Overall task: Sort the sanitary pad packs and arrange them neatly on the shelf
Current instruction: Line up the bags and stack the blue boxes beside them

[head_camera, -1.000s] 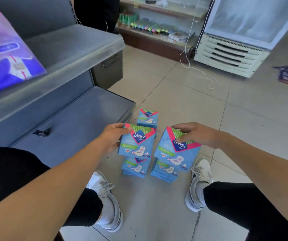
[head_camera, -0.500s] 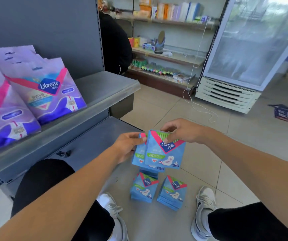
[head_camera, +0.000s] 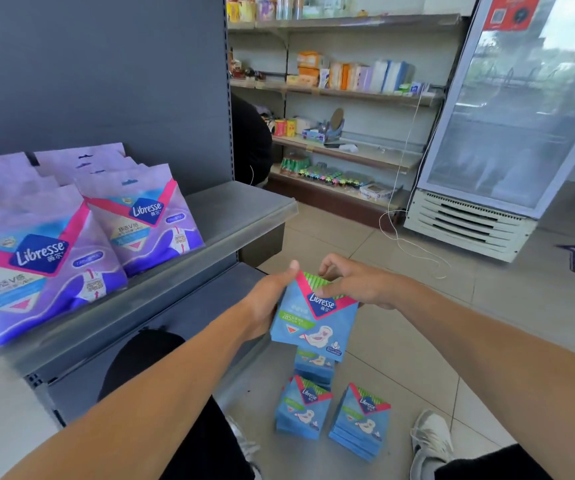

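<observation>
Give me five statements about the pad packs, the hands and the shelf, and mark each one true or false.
1. Both hands hold the raised blue pack. True: the left hand grips its left edge, the right hand its top.
2. The purple packs lie on the floor. False: they stand on the grey shelf.
3. Blue stacks remain on the floor tiles between the shoes. True.
4. The shelf space to the right of the purple packs is full of blue packs. False: that part is bare.
5. The held pack reads Libresse. True.
</observation>
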Demonstrator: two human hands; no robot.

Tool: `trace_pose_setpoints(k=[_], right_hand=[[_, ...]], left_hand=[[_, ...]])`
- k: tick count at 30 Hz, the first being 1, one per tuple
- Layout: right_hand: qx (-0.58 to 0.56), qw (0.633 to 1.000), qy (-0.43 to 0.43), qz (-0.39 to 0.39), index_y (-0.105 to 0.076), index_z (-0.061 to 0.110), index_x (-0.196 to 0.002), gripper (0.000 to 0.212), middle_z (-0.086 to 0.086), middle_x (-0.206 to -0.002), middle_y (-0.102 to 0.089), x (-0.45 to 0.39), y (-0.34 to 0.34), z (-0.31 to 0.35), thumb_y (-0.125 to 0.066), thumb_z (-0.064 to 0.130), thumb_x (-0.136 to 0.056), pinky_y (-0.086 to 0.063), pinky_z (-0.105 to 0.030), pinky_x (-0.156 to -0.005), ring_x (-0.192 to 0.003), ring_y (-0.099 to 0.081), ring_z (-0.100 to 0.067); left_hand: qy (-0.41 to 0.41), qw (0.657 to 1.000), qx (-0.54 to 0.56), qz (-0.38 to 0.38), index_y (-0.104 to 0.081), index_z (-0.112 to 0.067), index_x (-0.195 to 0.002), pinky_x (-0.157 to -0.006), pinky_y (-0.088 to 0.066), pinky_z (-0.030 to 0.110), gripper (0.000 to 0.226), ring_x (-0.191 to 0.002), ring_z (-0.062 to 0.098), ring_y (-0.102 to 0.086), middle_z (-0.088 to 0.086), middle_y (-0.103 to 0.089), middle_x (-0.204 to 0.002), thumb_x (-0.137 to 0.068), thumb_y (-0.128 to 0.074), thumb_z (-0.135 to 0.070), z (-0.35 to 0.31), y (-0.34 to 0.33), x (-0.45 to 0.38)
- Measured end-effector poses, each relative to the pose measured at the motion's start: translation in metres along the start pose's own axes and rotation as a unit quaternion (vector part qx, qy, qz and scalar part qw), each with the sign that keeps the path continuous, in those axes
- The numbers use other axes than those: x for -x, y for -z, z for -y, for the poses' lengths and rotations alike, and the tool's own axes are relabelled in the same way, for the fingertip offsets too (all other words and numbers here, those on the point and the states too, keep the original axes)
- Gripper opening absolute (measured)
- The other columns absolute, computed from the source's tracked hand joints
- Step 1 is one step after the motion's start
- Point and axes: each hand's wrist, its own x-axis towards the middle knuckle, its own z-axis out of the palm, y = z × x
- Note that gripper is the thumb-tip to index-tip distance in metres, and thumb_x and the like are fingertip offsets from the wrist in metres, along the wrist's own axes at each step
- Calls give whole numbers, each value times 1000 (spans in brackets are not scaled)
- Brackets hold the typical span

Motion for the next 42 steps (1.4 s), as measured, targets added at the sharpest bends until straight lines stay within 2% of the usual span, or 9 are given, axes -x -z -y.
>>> trace_pose_setpoints(k=[3, 6, 11, 17, 22, 27, 33, 38, 42], right_hand=[[23, 1000, -4, 9, -46, 19, -103, 40, -6, -112, -68, -8, 7, 10, -73, 41, -85, -51, -31, -69, -86, -68, -15], [24, 1000, 9, -7, -49, 17, -101, 43, -5, -105, -71, -23, 18, 19, -74, 46, -82, -52, -30, -70, -88, -70, -15], [-112, 985, 61, -112, -48, 16, -125, 56, -3, -120, -61, -62, 41, 32, -73, 43, -82, -55, -29, -74, -97, -67, -15], [-170, 973, 155, 11, -55, 18, -108, 31, 2, -98, -72, -121, 56, 51, -64, -4, -88, -57, -21, -67, -78, -72, -6], [-123, 970, 203, 46, -57, 23, -111, 41, -1, -109, -73, -222, 81, 78, -80, 11, -79, -58, -34, -85, -97, -71, -17], [-101, 956, 259, 94, -55, 22, -120, 52, 5, -110, -72, -316, 105, 97, -83, 21, -76, -58, -32, -86, -99, -71, -12], [-93, 948, 290, 97, -53, 36, -123, 87, 8, -117, -69, -400, 109, 117, -91, 60, -48, -52, -47, -95, -107, -67, -15], [-105, 937, 312, 120, -50, 37, -128, 91, 7, -119, -69, -442, 73, 138, -93, 55, -50, -52, -48, -95, -107, -68, -17], [-99, 934, 325, 114, -51, 41, -122, 84, 13, -114, -69, -459, 33, 151, -90, 60, -51, -55, -42, -88, -102, -68, -9]], left_hand=[[-21, 998, -63, -3, -41, -6, -125, -80, -60, 47, 60, -90, 28, -71, 18, -67, -114, -82, -75, -30, -8, 3, 2], [-53, 998, -44, 4, -43, -13, -115, -76, -61, 41, 37, -88, 25, -70, 13, -67, -104, -89, -68, -13, -24, 14, -5], [-116, 990, -7, -83, -39, -11, -117, -83, -58, 51, 40, -95, 32, -69, 19, -64, -115, -89, -69, -12, -62, 32, -35], [-177, 970, 5, -169, -29, -9, -129, -79, -59, 50, 53, -90, 29, -72, 17, -65, -114, -92, -66, -14, -115, 54, -77], [-196, 941, -23, -275, -1, -11, -152, -92, -54, 53, 86, -102, 27, -70, 9, -65, -123, -94, -63, -26, -146, 85, -113], [-234, 882, -39, -408, -38, -5, -118, -85, -57, 50, 29, -85, 24, -71, 8, -69, -102, -100, -54, -22, -180, 106, -167], [-225, 825, -45, -517, -45, -6, -117, -85, -57, 48, 24, -96, 28, -70, 10, -70, -106, -102, -46, -24, -205, 134, -210], [-247, 756, -69, -602, -48, -16, -103, -66, -57, 27, 8, -88, 13, -70, 0, -68, -100, -102, -40, -17, -203, 171, -222], [-248, 706, -66, -660, -43, -32, -86, -61, -49, 17, 24, -80, 1, -62, -13, -60, -90, -102, -39, -15, -196, 191, -216]])
